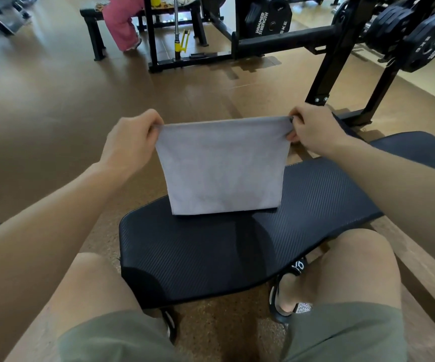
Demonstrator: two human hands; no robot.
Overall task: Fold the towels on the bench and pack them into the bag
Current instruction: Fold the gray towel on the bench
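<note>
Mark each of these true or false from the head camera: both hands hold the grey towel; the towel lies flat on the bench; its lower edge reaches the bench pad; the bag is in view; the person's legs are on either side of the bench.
1. Both hands hold the grey towel. True: the left hand and the right hand each pinch an upper corner.
2. The towel lies flat on the bench. False: it hangs upright, stretched between the two grips.
3. Its lower edge reaches the bench pad. True: the bottom edge meets the black pad.
4. The bag is in view. False: no bag shows in this view.
5. The person's legs are on either side of the bench. True: one knee shows at each side of the pad's near end.
</note>
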